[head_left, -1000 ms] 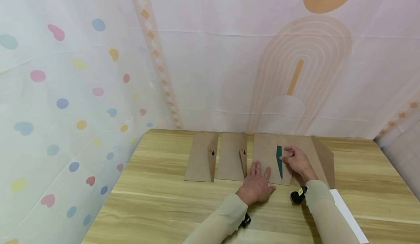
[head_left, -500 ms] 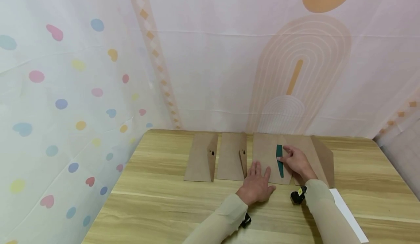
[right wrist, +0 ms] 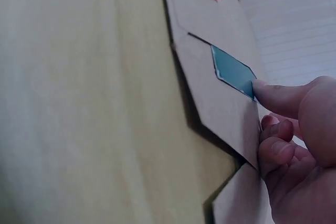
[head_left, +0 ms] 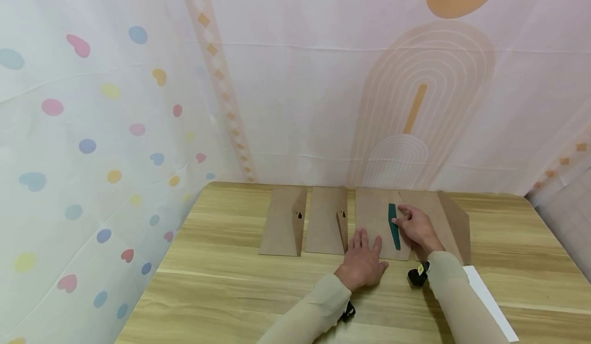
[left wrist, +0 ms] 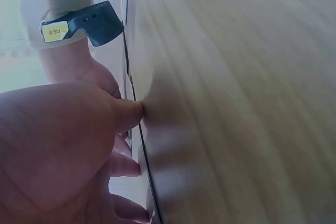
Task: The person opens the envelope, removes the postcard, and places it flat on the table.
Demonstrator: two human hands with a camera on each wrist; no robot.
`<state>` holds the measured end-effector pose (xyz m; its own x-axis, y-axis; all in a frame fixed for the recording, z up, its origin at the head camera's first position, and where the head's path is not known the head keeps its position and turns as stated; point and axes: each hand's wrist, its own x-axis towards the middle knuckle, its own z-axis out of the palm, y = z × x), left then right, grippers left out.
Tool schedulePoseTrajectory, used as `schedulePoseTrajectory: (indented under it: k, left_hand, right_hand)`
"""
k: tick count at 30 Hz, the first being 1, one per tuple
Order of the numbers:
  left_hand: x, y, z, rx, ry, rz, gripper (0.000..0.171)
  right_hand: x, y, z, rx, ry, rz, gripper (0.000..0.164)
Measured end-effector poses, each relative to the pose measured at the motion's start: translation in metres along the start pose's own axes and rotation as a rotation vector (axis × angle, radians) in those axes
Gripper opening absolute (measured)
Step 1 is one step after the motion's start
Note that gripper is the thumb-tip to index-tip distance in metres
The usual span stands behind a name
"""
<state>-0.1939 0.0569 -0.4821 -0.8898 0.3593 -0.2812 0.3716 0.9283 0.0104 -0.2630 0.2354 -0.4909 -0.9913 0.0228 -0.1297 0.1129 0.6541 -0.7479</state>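
At far-right end of worktop (head_left: 221, 282), right hand (head_left: 417, 227) fingers (right wrist: 273, 98) curled, tips pressed on narrow dark-green strip (head_left: 393, 226), likely smoothing it flat. Left hand (head_left: 363, 260) fingers spread straight, pinning near edge of flat brown cardboard panel (head_left: 371, 215), apparently against sliding. Strip lay on panel, long axis running away from person, near end tapered. Two folded brown cardboard pieces (head_left: 302, 221) stood to left.
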Motion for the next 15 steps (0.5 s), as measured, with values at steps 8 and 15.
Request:
schedulePoseTrajectory:
  k: [8, 15]
  left_hand:
    - [-0.0002, 0.0024, -0.0004, 0.029, -0.008, -0.010, 0.063]
    - [-0.0005, 0.0019, 0.0005, -0.002, -0.005, -0.007, 0.063]
  right_hand:
    - [0.0001, 0.0003, 0.0006, -0.028, 0.017, -0.031, 0.057]
    - [0.0016, 0.0035, -0.0012, -0.015, 0.002, -0.041, 0.055]
